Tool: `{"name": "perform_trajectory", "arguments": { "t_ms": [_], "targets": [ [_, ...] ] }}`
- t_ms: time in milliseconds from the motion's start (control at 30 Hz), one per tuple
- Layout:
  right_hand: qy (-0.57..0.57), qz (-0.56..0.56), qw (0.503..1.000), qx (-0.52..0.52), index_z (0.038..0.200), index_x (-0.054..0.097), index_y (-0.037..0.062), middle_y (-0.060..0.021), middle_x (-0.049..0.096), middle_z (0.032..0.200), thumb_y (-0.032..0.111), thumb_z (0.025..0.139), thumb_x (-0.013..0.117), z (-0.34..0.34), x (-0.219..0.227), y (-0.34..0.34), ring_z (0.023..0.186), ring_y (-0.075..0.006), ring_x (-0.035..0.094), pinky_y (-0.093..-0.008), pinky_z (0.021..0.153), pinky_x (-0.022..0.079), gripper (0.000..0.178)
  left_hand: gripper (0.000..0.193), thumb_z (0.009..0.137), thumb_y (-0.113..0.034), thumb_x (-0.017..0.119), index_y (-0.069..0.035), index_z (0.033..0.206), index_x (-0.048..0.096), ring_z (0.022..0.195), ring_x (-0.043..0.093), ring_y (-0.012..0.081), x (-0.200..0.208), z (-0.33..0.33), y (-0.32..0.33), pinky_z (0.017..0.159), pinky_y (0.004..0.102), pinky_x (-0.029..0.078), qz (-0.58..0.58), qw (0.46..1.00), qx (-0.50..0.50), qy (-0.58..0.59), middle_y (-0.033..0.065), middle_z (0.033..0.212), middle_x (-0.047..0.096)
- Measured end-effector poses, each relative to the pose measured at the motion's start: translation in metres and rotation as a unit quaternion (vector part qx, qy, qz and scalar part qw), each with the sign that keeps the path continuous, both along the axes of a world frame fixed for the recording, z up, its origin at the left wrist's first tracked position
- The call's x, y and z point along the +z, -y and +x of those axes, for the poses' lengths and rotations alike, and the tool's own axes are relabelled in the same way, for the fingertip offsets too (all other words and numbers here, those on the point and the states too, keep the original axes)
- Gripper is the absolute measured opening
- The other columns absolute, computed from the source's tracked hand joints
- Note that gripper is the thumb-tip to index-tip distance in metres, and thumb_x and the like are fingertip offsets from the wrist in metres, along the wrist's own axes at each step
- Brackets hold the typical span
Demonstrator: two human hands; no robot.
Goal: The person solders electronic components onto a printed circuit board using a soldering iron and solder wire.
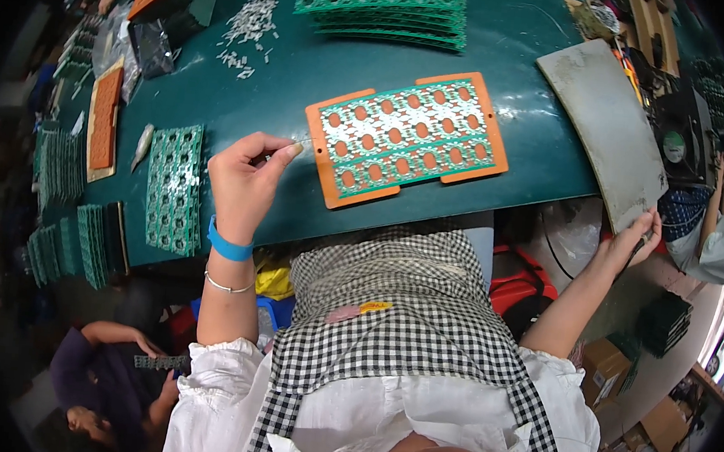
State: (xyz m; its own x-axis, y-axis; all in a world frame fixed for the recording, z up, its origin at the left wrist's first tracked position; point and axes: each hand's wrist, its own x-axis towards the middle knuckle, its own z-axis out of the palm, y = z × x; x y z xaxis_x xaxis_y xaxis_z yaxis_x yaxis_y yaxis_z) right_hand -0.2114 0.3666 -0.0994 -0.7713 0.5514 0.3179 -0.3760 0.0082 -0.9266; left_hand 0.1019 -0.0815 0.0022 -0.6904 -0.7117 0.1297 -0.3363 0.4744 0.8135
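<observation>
My left hand (251, 171) is raised over the table's near edge, thumb and fingertips pinched together. Anything between them is too small to make out. Just right of those fingertips lies an orange tray (328, 191) with notched edges. On it rests a green circuit board panel (404, 121) with rows of round openings, which show orange through them. Far to the right, my right hand (633, 240) is closed around a thin black stick-like thing (636, 249), at the near corner of a grey board (604, 118). Whether that hand also touches the board is hard to tell.
A stack of green panels (383, 15) stands at the back. Small pale parts (254, 26) lie scattered left of it. Another panel (174, 190) lies left of my left hand, beside a small white tube (143, 145). Co-workers sit at lower left and far right.
</observation>
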Motion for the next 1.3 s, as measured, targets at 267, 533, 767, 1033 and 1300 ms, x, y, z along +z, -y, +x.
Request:
{"name": "perform_trajectory", "arguments": {
  "t_ms": [267,533,767,1033,1300],
  "targets": [
    [-0.085,0.166,0.903,0.388,0.129,0.051,-0.0067,-0.0166,0.063,0.111,0.047,0.103,0.044,0.08,0.082,0.086,0.094,-0.0242,0.062,-0.0353,0.088,0.048,0.06,0.008,0.076,-0.002,0.079,-0.002,0.082,0.074,0.051,0.052,0.0124,-0.004,-0.007,-0.001,0.049,0.0258,0.041,-0.212,0.977,-0.005,0.001,0.0069,0.062,0.06],
    [-0.059,0.251,0.772,0.581,0.105,0.069,-0.0035,-0.013,0.069,0.087,-0.003,0.075,0.079,0.147,0.103,0.218,0.074,-0.0176,0.066,-0.0265,0.065,0.052,0.032,0.01,0.069,0.001,0.074,-0.005,0.072,0.066,0.048,0.054,0.0177,-0.006,-0.02,-0.017,0.045,0.0303,0.042,-0.21,0.978,-0.002,-0.02,0.0063,0.06,0.058],
    [-0.074,0.309,0.781,0.538,0.095,0.071,-0.0009,-0.0117,0.07,0.077,-0.002,0.071,0.083,0.156,0.1,0.234,0.068,-0.0181,0.067,-0.0263,0.06,0.052,0.027,0.009,0.069,0.003,0.075,-0.003,0.072,0.068,0.046,0.044,0.0103,-0.01,-0.026,-0.018,0.044,0.026,0.036,-0.213,0.975,-0.032,-0.052,0.0035,0.055,0.052],
    [-0.053,0.321,0.768,0.552,0.094,0.07,-0.0012,-0.0131,0.071,0.08,-0.002,0.071,0.083,0.155,0.102,0.239,0.07,-0.0188,0.068,-0.0268,0.061,0.052,0.027,0.01,0.069,0.002,0.073,-0.004,0.07,0.065,0.05,0.052,0.0184,-0.013,-0.027,-0.017,0.045,0.0311,0.042,-0.215,0.975,-0.045,-0.03,0.0059,0.059,0.056],
    [-0.084,0.337,0.741,0.575,0.092,0.07,-0.002,-0.0131,0.071,0.077,-0.002,0.07,0.083,0.152,0.112,0.243,0.07,-0.0213,0.07,-0.0273,0.061,0.053,0.026,0.01,0.069,0.0,0.072,-0.005,0.069,0.063,0.053,0.058,0.0252,-0.016,-0.028,-0.017,0.046,0.0357,0.046,-0.222,0.973,-0.055,0.004,0.0076,0.062,0.058]
  ]
}}
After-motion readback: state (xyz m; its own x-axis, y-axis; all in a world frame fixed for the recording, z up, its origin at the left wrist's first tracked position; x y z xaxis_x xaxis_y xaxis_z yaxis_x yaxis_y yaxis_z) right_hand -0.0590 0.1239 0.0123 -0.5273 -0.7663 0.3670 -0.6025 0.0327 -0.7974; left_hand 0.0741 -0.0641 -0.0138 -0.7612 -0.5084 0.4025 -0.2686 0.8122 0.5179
